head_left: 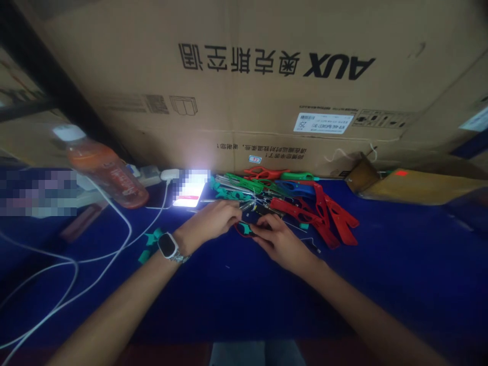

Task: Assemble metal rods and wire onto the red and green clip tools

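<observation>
My left hand (221,219), with a watch (168,246) on its wrist, has its fingertips closed on one end of a small black piece (249,217). At the other end, the thumb and fingers of my right hand (280,240) pinch the same piece. Its exact kind is not clear. Thin wires (254,195) rise just behind it. Beyond my hands lies a heap of red plastic shells (297,208), like long-lighter casings, with green shells (244,183) and a blue one (297,189). Thin metal rods and teal clips (229,192) are mixed in.
A tall cardboard box (236,112) stands behind the blue tabletop (236,300). Left are a lit phone (192,188), an orange drink bottle (107,173), white cables (125,234) and loose teal pieces (145,255). A yellow-brown packet (423,188) lies at the right.
</observation>
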Demonstrator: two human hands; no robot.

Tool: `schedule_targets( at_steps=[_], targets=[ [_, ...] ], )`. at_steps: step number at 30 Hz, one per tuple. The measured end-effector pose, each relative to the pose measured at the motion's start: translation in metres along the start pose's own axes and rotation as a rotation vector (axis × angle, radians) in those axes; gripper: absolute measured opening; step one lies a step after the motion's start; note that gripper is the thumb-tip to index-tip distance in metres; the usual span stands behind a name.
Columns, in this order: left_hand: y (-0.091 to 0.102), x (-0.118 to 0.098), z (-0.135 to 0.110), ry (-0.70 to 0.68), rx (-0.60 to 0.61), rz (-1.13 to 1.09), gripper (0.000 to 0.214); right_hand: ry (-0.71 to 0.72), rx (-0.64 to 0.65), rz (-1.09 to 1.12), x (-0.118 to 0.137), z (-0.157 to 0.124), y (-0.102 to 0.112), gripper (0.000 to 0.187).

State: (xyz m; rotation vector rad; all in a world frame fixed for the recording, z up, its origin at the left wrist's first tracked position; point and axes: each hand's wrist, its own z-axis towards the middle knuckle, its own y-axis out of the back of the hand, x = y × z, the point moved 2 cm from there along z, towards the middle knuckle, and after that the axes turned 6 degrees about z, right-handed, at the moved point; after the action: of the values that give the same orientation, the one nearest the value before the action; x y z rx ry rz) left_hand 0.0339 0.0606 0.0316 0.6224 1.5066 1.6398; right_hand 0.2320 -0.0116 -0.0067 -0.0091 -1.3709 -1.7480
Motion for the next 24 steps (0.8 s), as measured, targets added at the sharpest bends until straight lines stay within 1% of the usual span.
schedule_targets(
  at_steps=[2, 9, 11, 14, 16, 18, 21, 24],
  targets=[
    [-0.001, -0.003, -0.003, 0.012, -0.019, 0.020, 0.023, -0.002, 0.006, -0.002, 0.000, 0.000, -0.001, 0.030],
    [-0.010, -0.014, -0.018, -0.021, -0.051, 0.230, 0.028, -0.006, 0.001, 0.003, -0.001, 0.001, 0.000, 0.030],
    [-0.012, -0.015, -0.022, -0.013, -0.069, 0.241, 0.028, -0.006, 0.004, -0.003, 0.000, 0.001, 0.000, 0.030],
    [-0.011, -0.018, -0.027, -0.013, -0.154, 0.222, 0.025, -0.006, -0.001, -0.004, 0.000, 0.000, 0.001, 0.031],
    [-0.009, -0.020, -0.029, -0.035, -0.187, 0.193, 0.023, -0.005, -0.007, 0.005, 0.000, 0.000, 0.001, 0.031],
    [-0.007, -0.020, -0.028, -0.054, -0.171, 0.165, 0.020, -0.003, -0.004, 0.008, 0.000, 0.000, 0.001, 0.030],
    [-0.003, -0.015, -0.022, -0.041, -0.126, 0.113, 0.016, -0.004, 0.006, 0.000, 0.000, 0.001, 0.000, 0.030],
    [0.000, -0.009, -0.014, -0.040, -0.047, 0.020, 0.017, -0.007, 0.012, -0.005, 0.000, 0.001, 0.000, 0.030]
  ],
)
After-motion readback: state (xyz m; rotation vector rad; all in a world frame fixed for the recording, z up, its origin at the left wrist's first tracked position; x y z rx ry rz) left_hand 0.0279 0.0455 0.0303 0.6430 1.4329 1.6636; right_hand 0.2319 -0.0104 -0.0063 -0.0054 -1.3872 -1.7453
